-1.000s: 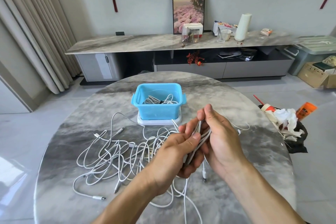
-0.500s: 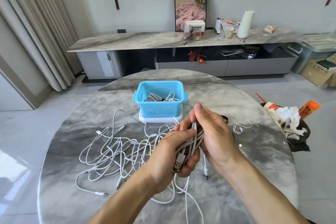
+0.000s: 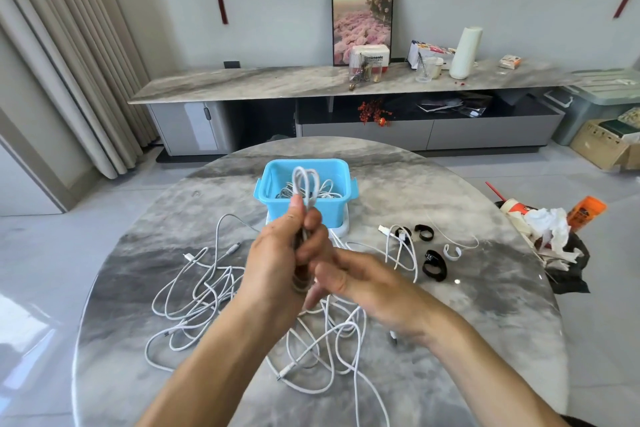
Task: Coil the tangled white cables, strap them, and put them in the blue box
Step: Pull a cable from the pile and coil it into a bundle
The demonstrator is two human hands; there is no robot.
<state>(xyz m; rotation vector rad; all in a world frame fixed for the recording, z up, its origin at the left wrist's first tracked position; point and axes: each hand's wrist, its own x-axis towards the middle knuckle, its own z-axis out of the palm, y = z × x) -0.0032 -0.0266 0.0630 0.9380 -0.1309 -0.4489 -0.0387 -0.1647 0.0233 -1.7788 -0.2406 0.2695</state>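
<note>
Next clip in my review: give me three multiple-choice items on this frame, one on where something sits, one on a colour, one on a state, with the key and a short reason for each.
1. Where do the black straps lie?
A. in the box
B. on the table, right of the box
C. on the floor

2. What colour is the box that holds coiled cables?
A. blue
B. red
C. black

3. What is the left hand doing?
A. resting flat on the table
B. hanging idle
C. gripping a folded cable bundle

Key:
1 B: the straps sit on the marble table, apart from the box.
2 A: its walls are plainly light blue.
3 C: the fingers curl round the bundle, whose loops stick up above the fist; the right hand, motion-blurred, is just below it.
</note>
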